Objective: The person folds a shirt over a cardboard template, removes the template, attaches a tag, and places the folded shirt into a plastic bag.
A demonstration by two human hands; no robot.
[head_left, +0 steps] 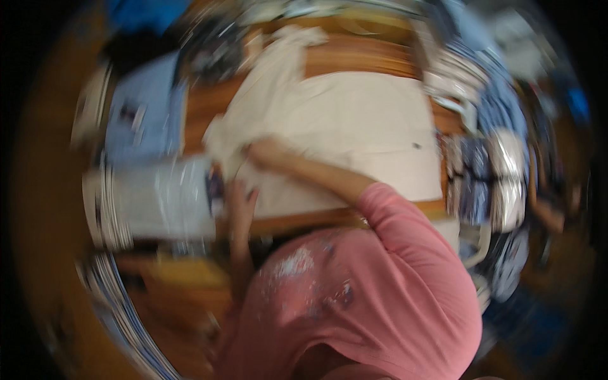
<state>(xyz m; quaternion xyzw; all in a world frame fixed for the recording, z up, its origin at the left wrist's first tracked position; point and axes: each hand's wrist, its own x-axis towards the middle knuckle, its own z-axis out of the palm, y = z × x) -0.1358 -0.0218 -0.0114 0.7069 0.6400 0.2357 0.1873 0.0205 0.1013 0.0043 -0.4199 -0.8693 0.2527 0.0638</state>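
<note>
While the right hand (269,154) lies on the cream shirt (373,114), blur hides its grip: whether it pinches cloth or merely presses, cannot tell. Left hand (239,206): at the shirt's near left edge, fingers parted, nothing seen held. Shirt: under the right hand, spread on the wooden table (364,57), smooth panel to that hand's right, one rumpled sleeve (272,76) running out beyond it. Wrapped shirts (168,199): just left of the left hand. Blue folded shirts (145,114): farther off, to the left of both hands. Dark bundle (218,54): beyond the right hand, near the sleeve. Likely faults: creases, should the right hand drag rumpled cloth across the panel; a skewed edge, if the left hand leaves it unpinned; wrapped shirts knocked askew, should the left hand swing outward; a sleeve caught on the dark bundle, given their closeness.
</note>
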